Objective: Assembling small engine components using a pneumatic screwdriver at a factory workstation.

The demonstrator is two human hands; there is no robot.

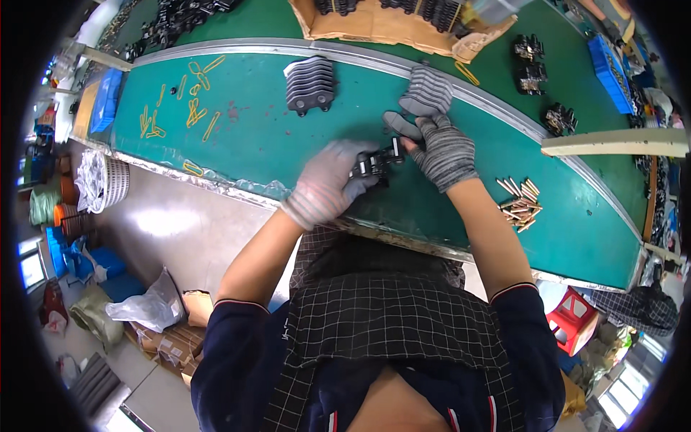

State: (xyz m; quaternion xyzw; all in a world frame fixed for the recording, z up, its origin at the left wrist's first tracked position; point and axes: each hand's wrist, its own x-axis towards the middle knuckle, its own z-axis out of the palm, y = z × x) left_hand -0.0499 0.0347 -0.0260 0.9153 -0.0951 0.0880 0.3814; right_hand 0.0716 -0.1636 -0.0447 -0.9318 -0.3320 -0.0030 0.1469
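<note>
My left hand (327, 183), in a pale knit glove and blurred by motion, is closed around a black brake caliper (371, 164) above the near part of the green bench. My right hand (445, 151), in a grey striped glove with bare fingertips, pinches a grey brake pad (402, 125) just beyond the caliper. A stack of grey brake pads (426, 92) stands right behind the right fingers. Farther left on the bench is a second row of dark brake pads (310, 85). To the right of my right hand lies a pile of copper-coloured pins (520, 203).
Yellow wire-like loops (194, 111) lie scattered on the left of the green bench (245, 155). A metal rail (252, 50) runs behind. Past it sit a cardboard box (374, 25) of dark parts and several black calipers (531, 75). A pale bar (615, 142) juts in from the right.
</note>
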